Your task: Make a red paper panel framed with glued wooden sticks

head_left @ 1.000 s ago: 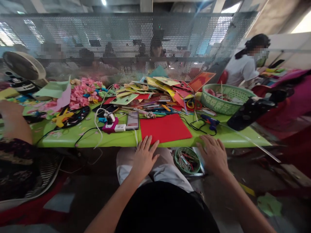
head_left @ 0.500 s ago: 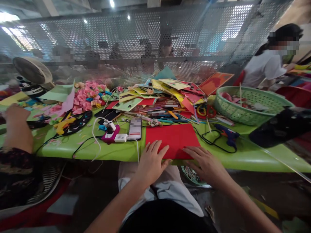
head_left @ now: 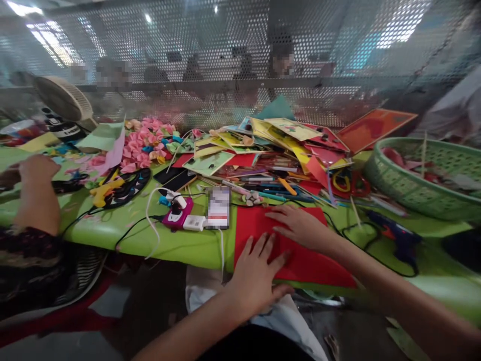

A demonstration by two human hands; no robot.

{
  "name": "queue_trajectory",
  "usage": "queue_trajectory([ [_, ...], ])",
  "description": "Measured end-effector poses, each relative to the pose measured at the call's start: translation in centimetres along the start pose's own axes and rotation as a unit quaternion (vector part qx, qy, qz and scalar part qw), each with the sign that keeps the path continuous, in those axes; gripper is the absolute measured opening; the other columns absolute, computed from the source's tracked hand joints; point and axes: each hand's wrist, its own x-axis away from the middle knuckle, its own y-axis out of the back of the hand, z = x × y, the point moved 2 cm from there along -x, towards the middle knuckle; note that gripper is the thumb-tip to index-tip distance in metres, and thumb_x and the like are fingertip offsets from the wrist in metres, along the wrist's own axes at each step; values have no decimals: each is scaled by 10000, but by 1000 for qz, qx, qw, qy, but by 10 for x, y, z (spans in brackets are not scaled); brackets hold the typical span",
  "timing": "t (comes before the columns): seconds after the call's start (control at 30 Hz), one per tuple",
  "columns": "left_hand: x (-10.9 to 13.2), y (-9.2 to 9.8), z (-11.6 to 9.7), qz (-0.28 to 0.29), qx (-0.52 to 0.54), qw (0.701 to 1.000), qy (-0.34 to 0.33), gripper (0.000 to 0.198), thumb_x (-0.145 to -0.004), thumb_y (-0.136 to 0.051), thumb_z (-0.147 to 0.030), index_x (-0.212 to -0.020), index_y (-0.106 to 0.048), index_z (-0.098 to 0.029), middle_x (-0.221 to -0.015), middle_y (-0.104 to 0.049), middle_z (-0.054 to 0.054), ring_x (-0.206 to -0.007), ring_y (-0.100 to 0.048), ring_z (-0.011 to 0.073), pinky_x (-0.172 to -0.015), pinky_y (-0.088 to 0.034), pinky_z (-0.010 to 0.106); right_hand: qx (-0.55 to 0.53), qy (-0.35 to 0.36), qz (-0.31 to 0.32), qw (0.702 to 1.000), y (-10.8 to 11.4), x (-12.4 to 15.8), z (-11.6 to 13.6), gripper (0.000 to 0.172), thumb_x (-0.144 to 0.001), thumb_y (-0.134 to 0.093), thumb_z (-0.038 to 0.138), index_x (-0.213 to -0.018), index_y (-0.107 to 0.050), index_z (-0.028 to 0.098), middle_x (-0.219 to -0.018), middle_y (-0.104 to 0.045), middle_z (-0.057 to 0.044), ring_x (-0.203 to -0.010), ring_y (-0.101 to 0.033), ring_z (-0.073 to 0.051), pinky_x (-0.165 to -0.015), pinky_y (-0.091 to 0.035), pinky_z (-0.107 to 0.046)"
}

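A red sheet of paper (head_left: 311, 263) lies flat at the front edge of the green table. My left hand (head_left: 257, 268) rests on its near left part, fingers spread. Farther up the sheet, my right hand (head_left: 300, 225) lies palm down with fingers stretched out. Neither hand grips anything. Left of the sheet is a phone (head_left: 218, 208) with a white cable, beside a purple power strip (head_left: 178, 213). A glue gun (head_left: 398, 233) with a black cord lies to the right.
Behind the sheet is a heap of decorated cards (head_left: 285, 130), pens and scissors (head_left: 341, 183). A green basket (head_left: 421, 185) stands at the right. Pink paper petals (head_left: 139, 145), a yellow glue gun (head_left: 107, 190) and a fan (head_left: 63, 98) are left, near another person's arm (head_left: 37, 190).
My right hand has moved from the sheet's near right edge up toward its far middle. My left hand still lies on the sheet. The camera view has shifted and come closer.
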Motion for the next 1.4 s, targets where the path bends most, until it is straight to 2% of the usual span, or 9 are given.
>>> queue_trajectory([
  [0.27,5,6,-5,8,6,1000,-19,693,-994,-410,-686,-1590,-388,-333,-1676,-346,154,-1539,-337,354,-1187,-358,598,60,-53,-31,996,-11,-22,-19,473,-1019,-491,366,-1436,-606,175,-1291,-643,-180,-1142,-622,-342,-928,-545,-486],
  [0.57,7,1,-7,-5,-10,1000,-24,643,-1049,-338,-610,-1625,-314,-327,-1704,-305,111,-1565,-289,296,-1215,-316,554,21,-76,-58,995,-12,-4,-43,314,-939,-561,523,-984,-636,222,-1011,-695,-115,-963,-645,-312,-844,-499,-452],
  [0.8,11,3,-8,-25,-5,998,-50,701,-1029,-385,-635,-1639,-287,-303,-1724,-235,140,-1596,-215,303,-1250,-243,582,-202,-111,-41,972,8,0,-49,269,-920,-559,513,-873,-583,248,-890,-683,-54,-810,-626,-233,-757,-504,-371],
  [0.97,16,24,8,-121,89,989,-6,730,-1002,-525,-569,-1639,-281,-308,-1728,-239,108,-1596,-214,313,-1263,-257,553,-331,-146,-46,931,27,3,-42,321,-898,-597,562,-875,-640,244,-790,-679,-20,-719,-605,-204,-654,-471,-321],
  [1.03,17,37,22,-207,155,963,72,690,-1016,-556,-438,-1636,-269,-341,-1717,-274,95,-1587,-243,310,-1255,-282,553,-353,-154,-50,921,30,3,-40,358,-874,-629,596,-838,-646,240,-756,-666,-15,-689,-590,-193,-629,-459,-314],
  [1.13,12,49,44,-272,329,882,199,657,-1013,-577,-401,-1614,-320,-335,-1650,-405,105,-1520,-384,301,-1209,-382,505,-380,-165,-56,908,31,4,-37,433,-842,-656,667,-818,-657,235,-719,-652,-8,-646,-561,-177,-590,-440,-304],
  [1.27,-3,50,61,-195,577,751,256,587,-984,-611,-474,-1504,-490,-229,-1311,-692,133,-1149,-687,277,-978,-562,432,-378,-166,-59,909,29,5,-36,498,-835,-640,726,-820,-680,230,-734,-663,-17,-671,-576,-185,-602,-445,-308],
  [1.33,-10,48,63,-172,615,727,253,501,-972,-626,-462,-1388,-584,-186,-1164,-742,119,-1020,-716,252,-892,-577,391,-370,-167,-58,912,28,6,-37,502,-847,-624,729,-829,-685,231,-744,-670,-21,-693,-592,-194,-614,-451,-312],
  [1.4,-13,45,65,-175,603,736,251,376,-969,-626,-424,-1249,-650,-174,-1079,-755,96,-967,-714,226,-852,-570,352,-365,-166,-56,915,28,7,-37,490,-860,-611,718,-838,-685,235,-756,-679,-24,-709,-607,-203,-625,-460,-316],
])
